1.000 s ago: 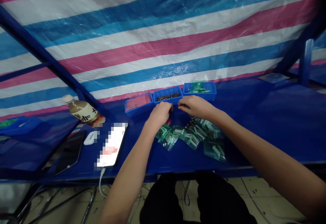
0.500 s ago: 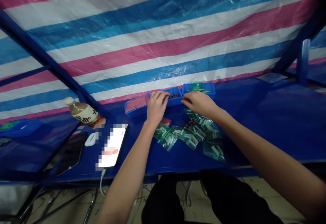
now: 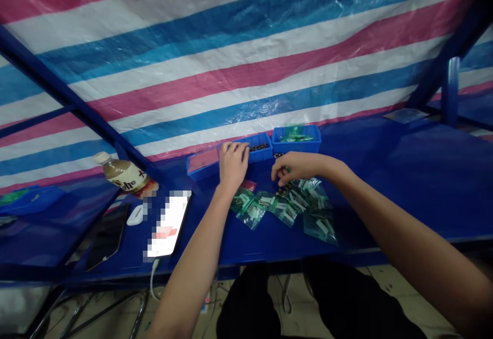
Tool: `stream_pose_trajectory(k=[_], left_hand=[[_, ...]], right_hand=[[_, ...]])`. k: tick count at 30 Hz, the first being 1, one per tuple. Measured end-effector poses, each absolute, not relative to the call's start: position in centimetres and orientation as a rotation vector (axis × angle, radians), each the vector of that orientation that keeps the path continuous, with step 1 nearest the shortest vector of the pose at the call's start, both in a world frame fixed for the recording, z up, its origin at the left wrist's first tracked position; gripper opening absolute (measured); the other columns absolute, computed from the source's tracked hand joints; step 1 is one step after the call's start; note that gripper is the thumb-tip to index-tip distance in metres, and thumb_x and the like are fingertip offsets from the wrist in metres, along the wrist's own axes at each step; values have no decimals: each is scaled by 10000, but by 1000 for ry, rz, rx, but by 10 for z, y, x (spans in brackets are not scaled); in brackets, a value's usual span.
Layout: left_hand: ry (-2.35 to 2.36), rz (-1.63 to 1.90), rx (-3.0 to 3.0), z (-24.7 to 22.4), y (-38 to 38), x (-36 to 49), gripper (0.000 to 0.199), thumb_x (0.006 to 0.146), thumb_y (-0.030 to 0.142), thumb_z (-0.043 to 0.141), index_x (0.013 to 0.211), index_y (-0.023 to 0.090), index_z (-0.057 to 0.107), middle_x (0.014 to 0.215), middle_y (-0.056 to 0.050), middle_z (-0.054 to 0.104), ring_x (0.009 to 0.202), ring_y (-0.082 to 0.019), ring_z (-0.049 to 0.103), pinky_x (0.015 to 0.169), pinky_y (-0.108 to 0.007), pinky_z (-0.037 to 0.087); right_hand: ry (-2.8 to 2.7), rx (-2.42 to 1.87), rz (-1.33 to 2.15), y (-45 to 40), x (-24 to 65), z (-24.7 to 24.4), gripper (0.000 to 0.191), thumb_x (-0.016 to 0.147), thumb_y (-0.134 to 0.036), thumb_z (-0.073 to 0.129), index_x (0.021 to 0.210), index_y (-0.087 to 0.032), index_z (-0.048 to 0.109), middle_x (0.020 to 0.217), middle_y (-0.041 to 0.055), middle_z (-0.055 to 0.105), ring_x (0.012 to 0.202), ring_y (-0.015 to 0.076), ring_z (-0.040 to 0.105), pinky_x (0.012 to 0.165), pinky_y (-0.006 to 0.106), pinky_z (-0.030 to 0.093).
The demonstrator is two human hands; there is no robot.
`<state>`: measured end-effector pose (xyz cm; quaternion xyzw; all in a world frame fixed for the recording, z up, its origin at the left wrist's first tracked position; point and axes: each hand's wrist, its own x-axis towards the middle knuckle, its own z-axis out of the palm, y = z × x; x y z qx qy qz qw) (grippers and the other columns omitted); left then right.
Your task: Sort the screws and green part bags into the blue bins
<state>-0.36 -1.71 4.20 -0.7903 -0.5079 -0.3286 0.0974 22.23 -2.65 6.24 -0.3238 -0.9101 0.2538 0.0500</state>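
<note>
My left hand [image 3: 233,163] lies over the near left part of a blue bin [image 3: 254,140] of small dark parts [image 3: 259,147]; its fingers are stretched out, slightly apart, with nothing visible in them. To its left is a blue bin holding a pink sheet [image 3: 204,159]. My right hand [image 3: 289,167] hovers above the pile, fingers curled towards the thumb; a fleck of green shows between them, but what they hold is hidden. Below it lie small dark and gold parts [image 3: 284,190] and several green-tinted plastic bags [image 3: 285,210] with pale strip-like pieces inside.
A blue bin of green bags [image 3: 296,136] stands at the back right. On the left are a bottle [image 3: 129,177], a lit phone [image 3: 169,226] with a cable, a white case [image 3: 135,215] and a dark phone [image 3: 108,236]. A striped sheet [image 3: 246,72] hangs behind the blue table [image 3: 385,174].
My right hand has come down and nearer from the bins to above the bagged pieces. My left hand stays at the middle bin, and the view has shifted slightly.
</note>
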Motion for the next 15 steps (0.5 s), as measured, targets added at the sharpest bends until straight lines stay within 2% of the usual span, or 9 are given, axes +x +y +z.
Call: stream_pose_trajectory(k=[5,9,15], left_hand=[[-1411,-1002,-2344,42,-22,6,324,992,318,421,1140,205,686,1100,-71,685,1098,-252,488,986,-378,389],[-1375,-1024,-2368,40,-23,11,309,988,312,433,1123,208,691,1067,-65,695,1075,-247,499,973,-375,399],[-1373,-1051,-2400,41,-23,11,297,983,296,440,1096,205,699,1057,-53,707,1062,-246,505,980,-377,405]], right_hand=[[-2866,-998,893,-32,215,65,247,767,-230,722,1006,-169,722,854,34,689,807,165,621,671,233,430],[-2868,-904,913,-36,206,65,174,824,-223,657,981,-166,704,842,31,687,761,146,613,658,229,417],[-2825,-942,704,-37,196,53,107,868,-179,566,899,-156,666,808,42,695,680,138,585,618,241,391]])
